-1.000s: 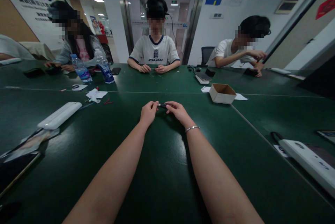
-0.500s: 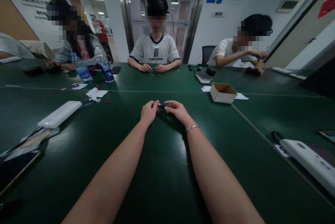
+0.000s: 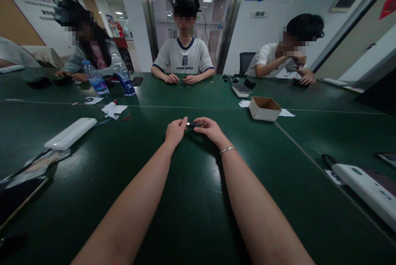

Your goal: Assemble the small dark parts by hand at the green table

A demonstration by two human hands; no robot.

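Note:
My left hand is closed in a pinch on the silver end of a small black stick-like piece. It is too small to tell exactly what it is. My right hand, with a silver bracelet at the wrist, has its thumb and fingers curled around the dark end. Part of that end is hidden by the fingers. Both hands are held just above the green table, near its middle seam, with the piece roughly level between them.
An open cardboard box stands right of my hands. White power banks lie at left and right. Scraps of white paper and red wire lie at left. Two water bottles stand further back. Several people sit across the table.
My hands stay almost in place; the right fingers have loosened slightly around the dark end. The person at the right has raised one hand towards the head.

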